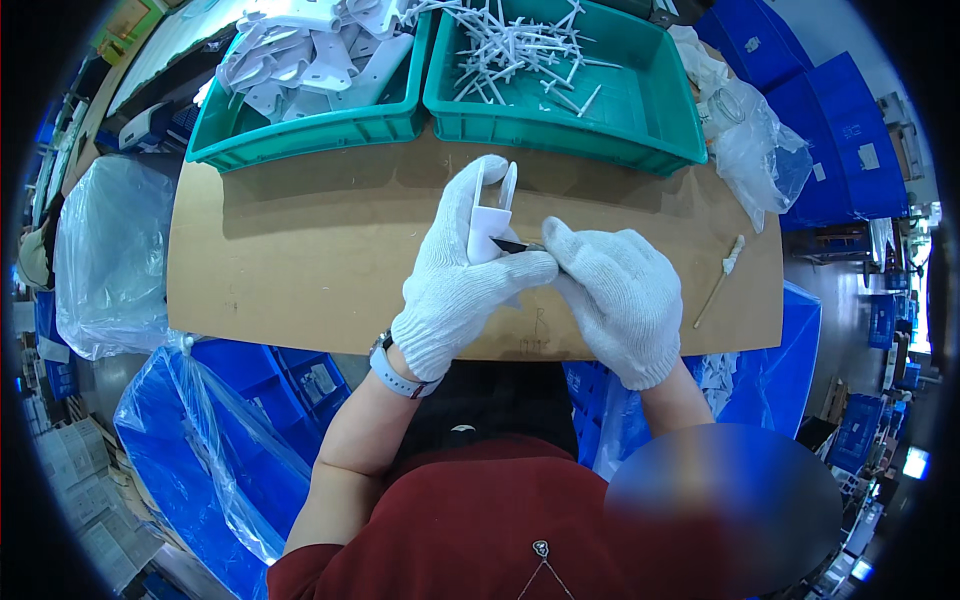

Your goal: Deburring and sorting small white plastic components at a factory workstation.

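Note:
Both my hands wear white knit gloves and meet over the middle of the table. My left hand [445,295] is closed around a white plastic part [488,224], a flat-faced piece with two upright prongs at its far end. Between thumb and fingers my right hand [628,300] grips a small knife; its dark pointed blade [510,245] lies against the right edge of the white part, next to my left thumb. The knife's handle is mostly hidden inside my right glove.
Two green bins stand along the far edge: the left bin [300,140] holds flat white plastic pieces, the right bin [570,140] thin white sticks. A thin stick with a white-wrapped end [733,255] lies on the brown tabletop [290,270]. Blue crates and plastic bags surround the table.

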Available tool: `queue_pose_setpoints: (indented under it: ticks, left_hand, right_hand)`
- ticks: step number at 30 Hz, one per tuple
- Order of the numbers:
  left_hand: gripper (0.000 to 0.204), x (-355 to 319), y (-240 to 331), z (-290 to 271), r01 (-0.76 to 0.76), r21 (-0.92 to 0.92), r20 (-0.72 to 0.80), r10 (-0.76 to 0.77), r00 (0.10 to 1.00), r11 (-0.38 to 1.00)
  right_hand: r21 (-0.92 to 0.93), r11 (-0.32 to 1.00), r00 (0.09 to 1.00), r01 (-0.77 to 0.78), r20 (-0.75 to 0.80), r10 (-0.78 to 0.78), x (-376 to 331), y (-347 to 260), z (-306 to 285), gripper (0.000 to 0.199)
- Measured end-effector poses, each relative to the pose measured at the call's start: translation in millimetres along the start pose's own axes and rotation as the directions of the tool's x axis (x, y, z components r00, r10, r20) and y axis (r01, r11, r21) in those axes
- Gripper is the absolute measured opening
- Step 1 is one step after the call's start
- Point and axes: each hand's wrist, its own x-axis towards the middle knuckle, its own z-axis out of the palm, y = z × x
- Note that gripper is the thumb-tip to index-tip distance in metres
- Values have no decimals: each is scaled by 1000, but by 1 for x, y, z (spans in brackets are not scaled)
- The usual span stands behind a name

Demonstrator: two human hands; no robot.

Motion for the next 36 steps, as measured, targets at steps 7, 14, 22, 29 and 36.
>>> queue_pose_setpoints:
  ticks: [7, 14, 22, 29, 36]
  left_hand:
    - [91, -4, -4, 5, -36, -75, -67, 31, 997, 997]
    - [46, 13, -25, -29, -335, -490, 149, 455, 878, 805]
    - [16, 19, -32, -27, -240, -722, 171, 503, 847, 649]
    - [22, 17, -47, -14, -210, -750, 106, 429, 897, 627]
    - [24, 17, -66, -4, -219, -765, 24, 367, 930, 606]
  right_hand:
    - [-4, 999, 994, 40, -106, -40, -5, 1, 4, 48]
    - [248, 909, 916, -335, -140, 376, -29, 19, 7, 43]
    - [-501, 335, 533, -798, -328, 780, -138, 117, -59, 48]
    - [-138, 482, 501, -866, -232, 834, -113, 83, -21, 32]
    - [223, 940, 965, -259, 9, 263, -59, -11, 23, 56]
